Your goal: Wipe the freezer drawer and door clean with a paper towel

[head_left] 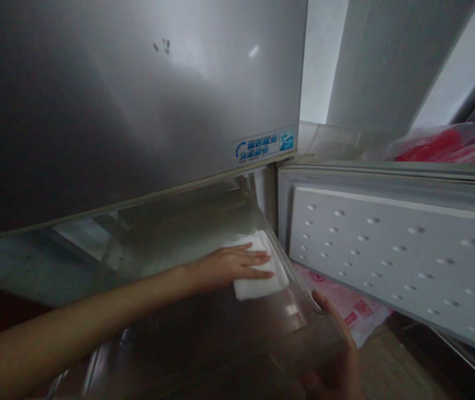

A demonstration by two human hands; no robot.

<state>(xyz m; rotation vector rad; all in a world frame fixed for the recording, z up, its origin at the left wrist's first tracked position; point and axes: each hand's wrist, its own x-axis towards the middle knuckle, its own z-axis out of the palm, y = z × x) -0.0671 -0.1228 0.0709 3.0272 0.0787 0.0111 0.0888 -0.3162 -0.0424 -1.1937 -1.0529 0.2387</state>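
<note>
My left hand (239, 263) lies with its fingers stretched out and spread on a folded white cloth (260, 286), possibly a paper towel. It presses the cloth against the inside of a clear plastic drawer (204, 328), close to the right wall. The drawer sticks out, tilted, from the lower compartment of a grey refrigerator (170, 122). At the drawer's front right corner my right hand (341, 355) is closed around the edge. Its thumb shows beside the rim, while its other fingers are partly seen, blurred, through the plastic.
An open refrigerator door (387, 244) with a dimpled white inner panel stands to the right. Under it a pink and white plastic bag (356, 311) rests on the floor. Red plastic bags (441, 145) lie beyond the door. A blue-printed sticker (265, 145) marks the upper door.
</note>
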